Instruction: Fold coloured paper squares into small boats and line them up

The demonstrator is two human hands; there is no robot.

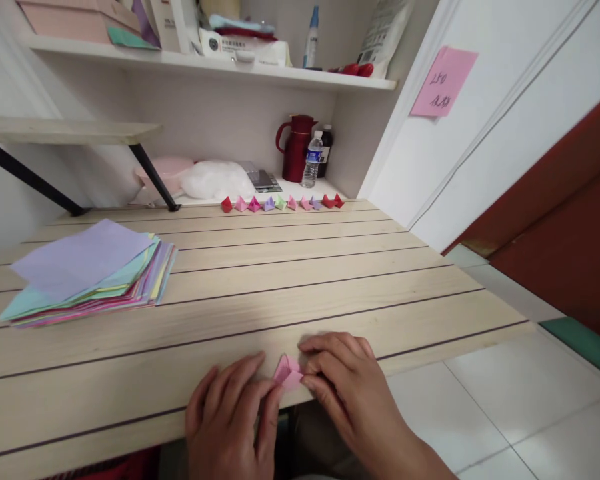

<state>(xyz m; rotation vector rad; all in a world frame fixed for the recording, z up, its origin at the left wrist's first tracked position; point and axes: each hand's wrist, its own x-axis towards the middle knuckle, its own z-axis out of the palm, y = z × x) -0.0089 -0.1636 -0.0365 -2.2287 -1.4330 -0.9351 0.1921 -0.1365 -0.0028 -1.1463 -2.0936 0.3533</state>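
1. Left hand [233,417], back upward: pinches the left side of a pink folded paper [289,375] between thumb and forefinger, nearly closed. Curls the other fingers loosely, tips down near the wood.
2. Right hand [357,393]: grips the paper's right corner between thumb and forefinger, equally close together. Bends the remaining fingers above, slightly spread.
3. Holds the folded paper low between both hands, at the near edge of a slatted wooden table [330,300], with a crease and raised flaps visible.
4. Has, well apart to the left, an untidy stack of coloured sheets [80,257], topped by lavender, with green, yellow and pink edges fanned out beneath.
5. Has, along the table's far edge, a row of small folded papers [255,205] in red, pink, magenta, lavender and pale green.
6. Faces, behind that row, a white plastic bag [217,180], a dark red jug [297,150] and, just beside, a clear water bottle [311,163] partly covering a dark bottle [327,143].
7. Faces, higher up, a white shelf [145,61] bearing a pink box [85,23] and a blue-capped bottle [311,40].
8. Has, to the right, a pink note [445,81] with handwriting on a white upright surface, and pale floor tiles [470,407] below.
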